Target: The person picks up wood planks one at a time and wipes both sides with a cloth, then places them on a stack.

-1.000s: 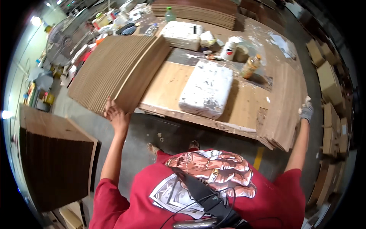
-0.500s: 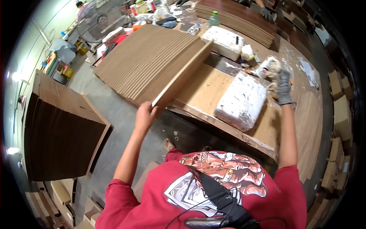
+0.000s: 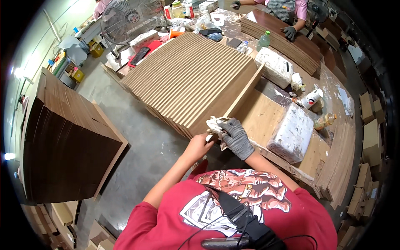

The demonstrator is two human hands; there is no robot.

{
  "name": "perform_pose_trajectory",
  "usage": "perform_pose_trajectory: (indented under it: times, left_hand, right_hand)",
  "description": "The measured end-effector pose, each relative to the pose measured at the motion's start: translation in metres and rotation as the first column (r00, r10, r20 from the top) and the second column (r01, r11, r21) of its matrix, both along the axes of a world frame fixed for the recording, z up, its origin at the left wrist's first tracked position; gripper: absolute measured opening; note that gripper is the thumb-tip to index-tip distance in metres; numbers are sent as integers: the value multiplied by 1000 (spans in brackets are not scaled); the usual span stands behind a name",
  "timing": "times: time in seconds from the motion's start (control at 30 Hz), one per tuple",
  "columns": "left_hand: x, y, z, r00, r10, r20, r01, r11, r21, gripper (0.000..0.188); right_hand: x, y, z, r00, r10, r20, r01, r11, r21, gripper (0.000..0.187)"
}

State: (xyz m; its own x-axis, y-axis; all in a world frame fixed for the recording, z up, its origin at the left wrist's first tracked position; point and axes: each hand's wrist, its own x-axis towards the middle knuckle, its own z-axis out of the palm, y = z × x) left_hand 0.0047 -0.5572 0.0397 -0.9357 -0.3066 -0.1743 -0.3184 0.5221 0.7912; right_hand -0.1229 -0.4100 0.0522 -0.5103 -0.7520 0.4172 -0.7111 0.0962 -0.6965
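My bare left hand (image 3: 198, 146) is closed on the near end of a wooden board (image 3: 246, 89) that stands tilted on edge, its pale narrow edge facing up. In a grey knitted glove, my right hand (image 3: 236, 138) grips a crumpled off-white rag (image 3: 217, 125) and presses it around that same end, just beside my left hand. Parts of the left fingertips are hidden by the rag. Left of the board lies a slanted row of many brown boards (image 3: 187, 77), their edges showing as stripes. To its right, a paint-spotted white wrapped block (image 3: 293, 132) rests on the workbench (image 3: 260, 112).
Another spotted white block (image 3: 273, 66), a green-capped bottle (image 3: 263, 40), a white can (image 3: 312, 98) and a yellowish bottle (image 3: 325, 121) stand on the bench. A co-worker's gloved hand (image 3: 289, 33) touches a far board stack (image 3: 281, 35). Tall board stack (image 3: 71, 141) at left; fan (image 3: 131, 18) behind.
My right hand has come left from beside the white can, bringing the rag onto the board's near end. My left hand keeps its hold on the board. The view has shifted.
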Motion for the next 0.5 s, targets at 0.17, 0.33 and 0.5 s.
perform_pose_trajectory:
  times: [0.17, 0.33, 0.5]
  left_hand:
    - [-5, -6, -11, 981, -181, -70, 181, 983, -4, 24]
    - [-8, -18, -16, 936, -348, -54, 343, 936, -82, 25]
    - [-14, -2, -8, 901, -419, -114, 424, 906, 16, 62]
  right_hand:
    - [1, -7, -12, 979, -187, 81, 179, 978, 104, 36]
    - [36, -22, -45, 896, -205, 393, 214, 977, 22, 25]
    - [-11, -14, -14, 432, 168, 886, 459, 804, -377, 16]
